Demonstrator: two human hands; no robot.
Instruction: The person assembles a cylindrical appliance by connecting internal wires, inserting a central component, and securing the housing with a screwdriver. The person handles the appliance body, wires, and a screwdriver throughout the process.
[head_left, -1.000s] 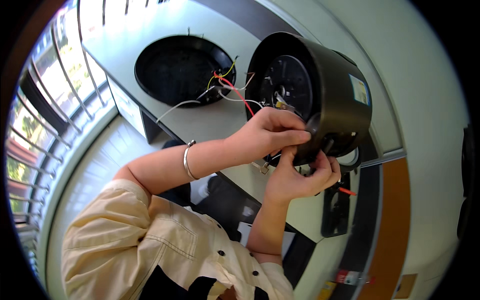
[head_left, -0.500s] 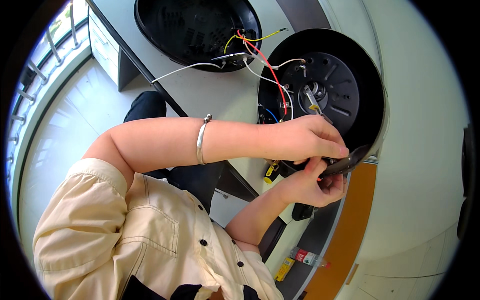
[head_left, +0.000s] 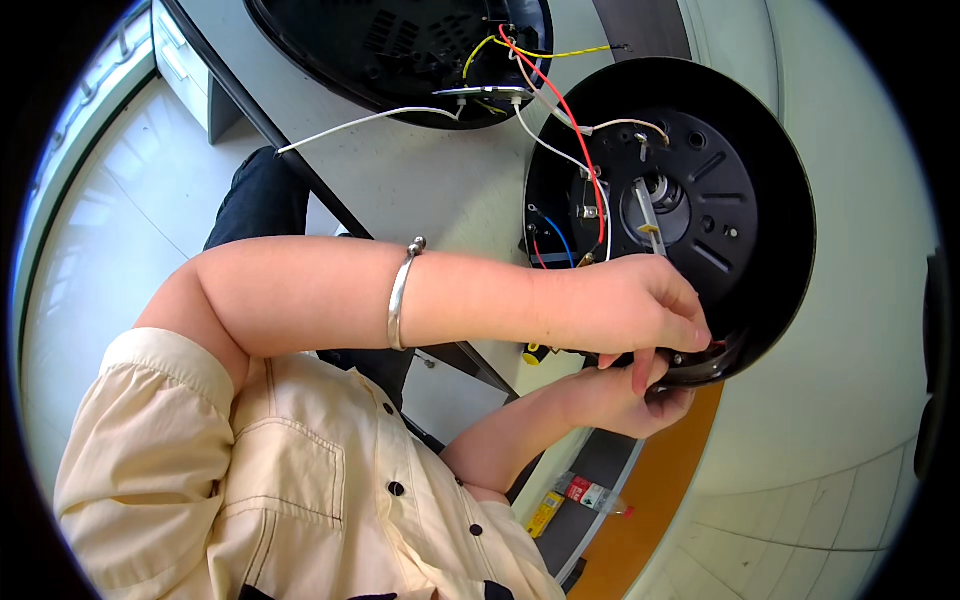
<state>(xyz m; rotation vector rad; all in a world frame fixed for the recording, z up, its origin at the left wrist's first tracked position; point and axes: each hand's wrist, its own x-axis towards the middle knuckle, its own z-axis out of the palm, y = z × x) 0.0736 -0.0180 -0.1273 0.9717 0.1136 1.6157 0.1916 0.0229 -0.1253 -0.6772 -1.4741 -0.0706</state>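
A round black appliance housing [head_left: 790,215] lies with its inside toward me, showing a dark ribbed metal plate [head_left: 715,245] and a light metal strip at its centre. My left hand [head_left: 640,310], a silver bangle on its wrist, reaches across the housing's near edge. Its fingertips pinch together beside the glossy lower rim; what is between them is hidden. My right hand [head_left: 630,400] is below, fingers curled around that rim from outside. A small screw head [head_left: 678,358] shows between the hands. Red, white and blue wires run beside the plate, and a red wire [head_left: 570,115] joins the oval black cover [head_left: 350,75].
A silver-grey bracket [head_left: 485,93] with wires sits at the cover's edge. A yellow-and-black tool handle [head_left: 536,353] pokes out beneath my left forearm. Below lie a yellow box [head_left: 545,513] and a clear bottle with a red label [head_left: 590,492]. The dark table edge [head_left: 250,115] runs diagonally at left.
The whole view has shifted a little. The housing appears lower at its near rim and further right. Both hands stay at the rim, the left still pinching; the tool handle is now mostly covered.
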